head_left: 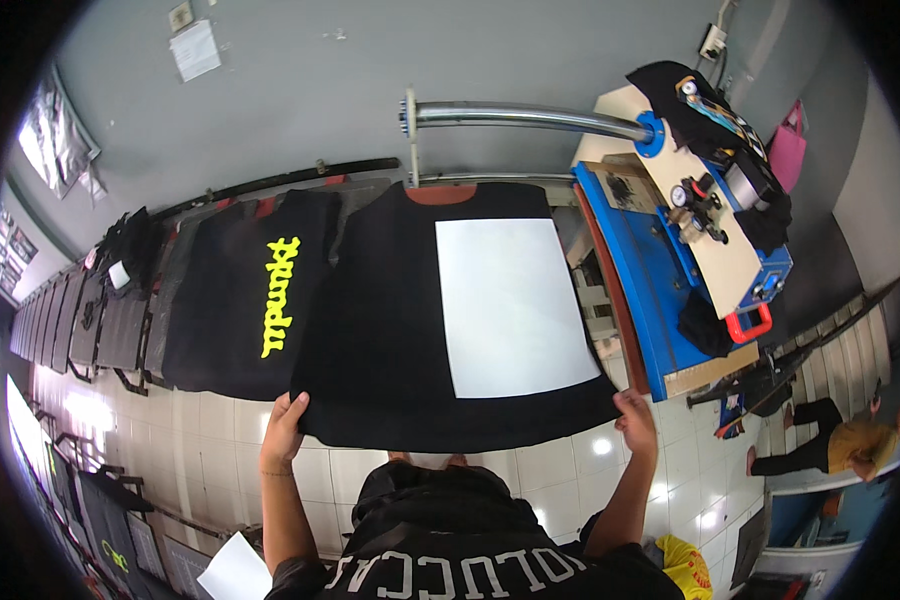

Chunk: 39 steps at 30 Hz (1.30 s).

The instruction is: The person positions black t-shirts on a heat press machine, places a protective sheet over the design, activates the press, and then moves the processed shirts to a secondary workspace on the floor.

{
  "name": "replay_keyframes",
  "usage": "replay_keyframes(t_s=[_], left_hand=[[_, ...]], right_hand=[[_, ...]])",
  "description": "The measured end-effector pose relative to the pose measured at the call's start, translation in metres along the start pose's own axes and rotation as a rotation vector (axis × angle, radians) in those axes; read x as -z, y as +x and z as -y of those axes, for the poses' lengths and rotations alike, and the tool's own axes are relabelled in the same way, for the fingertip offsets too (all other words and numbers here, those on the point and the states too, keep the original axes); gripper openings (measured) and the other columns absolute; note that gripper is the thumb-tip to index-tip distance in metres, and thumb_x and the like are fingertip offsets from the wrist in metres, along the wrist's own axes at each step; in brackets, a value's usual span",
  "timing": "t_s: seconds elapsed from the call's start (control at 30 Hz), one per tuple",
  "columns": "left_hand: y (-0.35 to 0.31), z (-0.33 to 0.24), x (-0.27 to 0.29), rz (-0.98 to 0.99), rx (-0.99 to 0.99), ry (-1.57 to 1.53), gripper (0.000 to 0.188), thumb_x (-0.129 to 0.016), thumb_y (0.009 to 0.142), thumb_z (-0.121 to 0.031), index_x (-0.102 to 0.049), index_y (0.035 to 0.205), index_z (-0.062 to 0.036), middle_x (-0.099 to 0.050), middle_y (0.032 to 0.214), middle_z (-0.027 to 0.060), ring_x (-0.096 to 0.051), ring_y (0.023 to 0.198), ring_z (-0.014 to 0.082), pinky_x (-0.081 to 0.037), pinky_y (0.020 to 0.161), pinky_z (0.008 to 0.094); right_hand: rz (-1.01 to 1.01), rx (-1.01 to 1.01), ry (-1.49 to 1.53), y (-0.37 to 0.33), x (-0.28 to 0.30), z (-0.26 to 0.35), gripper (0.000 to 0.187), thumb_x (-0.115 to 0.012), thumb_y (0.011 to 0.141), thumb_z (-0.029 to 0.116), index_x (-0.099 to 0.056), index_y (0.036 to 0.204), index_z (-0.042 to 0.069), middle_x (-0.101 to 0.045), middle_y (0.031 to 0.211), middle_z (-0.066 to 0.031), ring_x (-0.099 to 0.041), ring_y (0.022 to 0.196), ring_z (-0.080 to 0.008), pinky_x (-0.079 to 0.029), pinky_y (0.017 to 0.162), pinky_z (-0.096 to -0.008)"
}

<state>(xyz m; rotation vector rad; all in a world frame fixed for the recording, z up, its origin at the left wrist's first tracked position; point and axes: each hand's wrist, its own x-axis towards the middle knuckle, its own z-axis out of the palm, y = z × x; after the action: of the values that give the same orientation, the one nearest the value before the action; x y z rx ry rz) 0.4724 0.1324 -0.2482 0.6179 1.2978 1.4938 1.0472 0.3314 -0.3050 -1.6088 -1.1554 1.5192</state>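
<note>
A black shirt (pixel 380 300) lies spread out in front of me, its neck opening at the far end showing a reddish-brown surface beneath. On its right half rests a blank white rectangular sheet (pixel 515 310). My left hand (pixel 286 424) pinches the near left corner of the hem between thumb and fingers. At the near right corner, my right hand (pixel 636 420) grips the same hem. Between my hands the near edge is stretched and hangs past the support. To the left lies another black garment (pixel 225 290) with bright yellow lettering, close against the shirt.
A blue heat press (pixel 650 290) with a pressure gauge stands on the right, beside a horizontal metal cylinder (pixel 530 116). Flat boards (pixel 60 325) run in a row to the far left. Someone in a mustard top (pixel 860 440) is at the right. A white sheet (pixel 235 570) lies lower left.
</note>
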Motion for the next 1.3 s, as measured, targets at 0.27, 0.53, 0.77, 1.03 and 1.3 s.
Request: replay_keyframes(t_s=[0.27,0.53,0.77,1.03,1.3], left_hand=[[0.031,-0.098,0.034,-0.144,-0.407,-0.155,0.019,-0.055,0.099,-0.023,-0.06,0.103,-0.0053,-0.064,0.095,0.0013,-0.061,0.085,0.0085,-0.049,0.076,0.0242],[0.024,-0.338,0.227,-0.21,-0.856,0.067,0.028,-0.051,0.1,-0.028,-0.062,0.112,-0.0045,-0.064,0.103,0.008,-0.061,0.096,0.0185,-0.05,0.088,0.0338],[0.125,-0.452,0.453,-0.444,-0.459,0.026,0.031,-0.058,0.095,-0.036,-0.063,0.111,-0.0097,-0.065,0.102,0.0043,-0.06,0.092,0.0162,-0.049,0.083,0.0347],[0.2,-0.51,0.57,-0.312,-0.591,-0.081,0.025,-0.057,0.097,-0.03,-0.062,0.105,-0.0062,-0.065,0.096,0.0033,-0.061,0.087,0.0148,-0.046,0.086,0.0338],[0.071,-0.464,0.585,-0.358,-0.684,-0.152,0.037,-0.061,0.095,-0.031,-0.06,0.118,-0.0011,-0.065,0.112,0.0076,-0.061,0.101,0.0172,-0.048,0.091,0.0316]], right_hand=[[0.035,0.902,0.465,-0.014,-0.097,0.185,0.083,-0.069,0.084,0.047,-0.037,0.139,-0.007,-0.051,0.131,-0.0198,-0.054,0.118,-0.0287,-0.046,0.099,-0.043],[0.42,0.978,0.699,-0.096,-0.311,0.423,0.025,-0.06,0.096,0.022,-0.066,0.111,0.003,-0.069,0.105,-0.0102,-0.065,0.101,-0.022,-0.049,0.096,-0.0374],[0.353,0.719,0.539,-0.003,-0.583,0.46,0.013,-0.065,0.093,0.02,-0.06,0.091,0.008,-0.063,0.089,-0.0065,-0.061,0.077,-0.0189,-0.058,0.081,-0.0415],[0.242,0.849,0.692,0.007,-0.729,0.487,0.011,-0.062,0.095,0.019,-0.059,0.094,0.008,-0.064,0.092,-0.0055,-0.06,0.087,-0.0183,-0.05,0.08,-0.0373],[0.3,0.96,0.774,-0.127,-0.716,0.405,0.027,-0.058,0.097,0.024,-0.06,0.115,0.003,-0.063,0.117,-0.0095,-0.057,0.11,-0.0209,-0.042,0.1,-0.0398]])
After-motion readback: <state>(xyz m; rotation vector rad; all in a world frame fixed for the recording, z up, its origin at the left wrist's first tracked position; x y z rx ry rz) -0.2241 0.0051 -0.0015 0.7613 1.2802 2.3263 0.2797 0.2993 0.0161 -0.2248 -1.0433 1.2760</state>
